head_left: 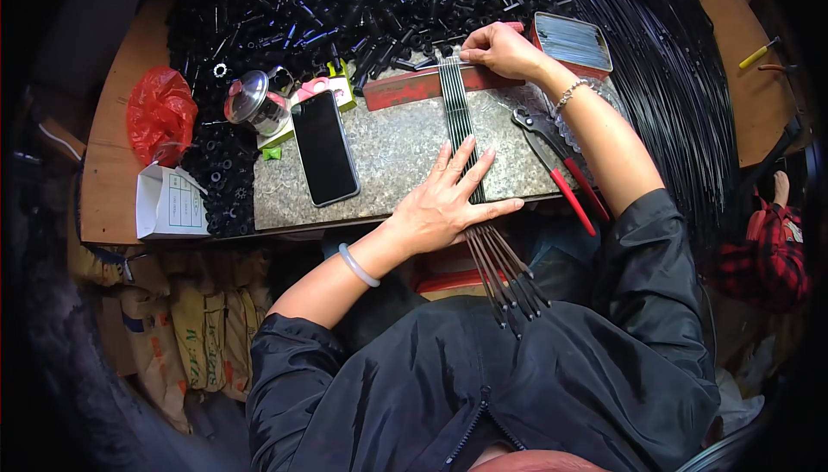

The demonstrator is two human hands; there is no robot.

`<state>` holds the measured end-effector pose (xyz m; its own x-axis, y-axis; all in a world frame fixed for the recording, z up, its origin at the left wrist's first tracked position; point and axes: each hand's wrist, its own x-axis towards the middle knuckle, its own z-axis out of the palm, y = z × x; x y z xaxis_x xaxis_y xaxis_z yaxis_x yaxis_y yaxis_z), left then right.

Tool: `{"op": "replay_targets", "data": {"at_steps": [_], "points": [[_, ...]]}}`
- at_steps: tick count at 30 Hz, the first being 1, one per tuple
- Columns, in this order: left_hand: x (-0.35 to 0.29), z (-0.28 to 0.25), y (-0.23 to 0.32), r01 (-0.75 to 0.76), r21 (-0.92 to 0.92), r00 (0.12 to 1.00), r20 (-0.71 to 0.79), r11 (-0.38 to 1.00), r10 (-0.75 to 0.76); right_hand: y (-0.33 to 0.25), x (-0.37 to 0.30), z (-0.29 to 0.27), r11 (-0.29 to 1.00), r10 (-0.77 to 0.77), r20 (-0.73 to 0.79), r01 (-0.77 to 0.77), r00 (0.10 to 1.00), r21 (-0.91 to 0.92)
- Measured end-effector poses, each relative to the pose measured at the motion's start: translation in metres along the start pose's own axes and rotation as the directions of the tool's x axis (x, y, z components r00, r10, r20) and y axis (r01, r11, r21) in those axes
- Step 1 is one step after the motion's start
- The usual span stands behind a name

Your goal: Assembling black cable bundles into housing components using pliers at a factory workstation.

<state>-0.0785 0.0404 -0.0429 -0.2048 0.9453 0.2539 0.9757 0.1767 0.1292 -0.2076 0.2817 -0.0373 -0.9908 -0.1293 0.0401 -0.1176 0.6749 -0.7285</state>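
A row of thin dark metal rods (pixel 455 101) lies side by side across the grey stone slab (pixel 397 157), over a red metal bar (pixel 401 90). Their black-tipped near ends fan out past the slab's front edge, above my lap. My left hand (pixel 444 200) rests flat on the rods with its fingers spread. At their far ends, my right hand (pixel 504 51) has thumb and fingers closed in a pinch; whatever is between them is too small to make out. Just beyond this hand stands a red-rimmed tin (pixel 573 43) filled with thin silvery pieces.
Red-handled pliers (pixel 559 170) lie to the right, a black phone (pixel 326 148) to the left near a lidded jar (pixel 256 103). Black parts (pixel 345 6) heap along the back; long black rods (pixel 664 75) pile at right. A white box (pixel 171 200) and red bag (pixel 161 110) stand left.
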Motion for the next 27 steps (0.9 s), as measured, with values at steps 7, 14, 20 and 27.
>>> {"op": "replay_targets", "data": {"at_steps": [7,14,20,27], "points": [[0.0003,-0.0014,-0.0002,-0.005,0.0,1.0,0.001,1.0,0.005,-0.004,-0.0011,0.0009,0.998,0.029,0.001,-0.029,1.0,-0.047],[-0.0008,0.0004,-0.0008,-0.007,0.013,1.0,-0.006,1.0,0.007,-0.0057,-0.0023,0.0066,1.0,0.028,-0.023,-0.028,0.999,0.001],[0.0001,-0.0002,-0.0004,-0.006,-0.008,1.0,0.004,1.0,0.006,-0.004,0.0005,0.004,0.998,-0.059,0.003,0.059,0.998,-0.001],[-0.0009,0.0006,-0.0009,-0.007,0.024,1.0,0.004,1.0,0.007,-0.0093,0.0009,0.0004,0.999,-0.018,0.115,0.021,0.993,-0.025]]}}
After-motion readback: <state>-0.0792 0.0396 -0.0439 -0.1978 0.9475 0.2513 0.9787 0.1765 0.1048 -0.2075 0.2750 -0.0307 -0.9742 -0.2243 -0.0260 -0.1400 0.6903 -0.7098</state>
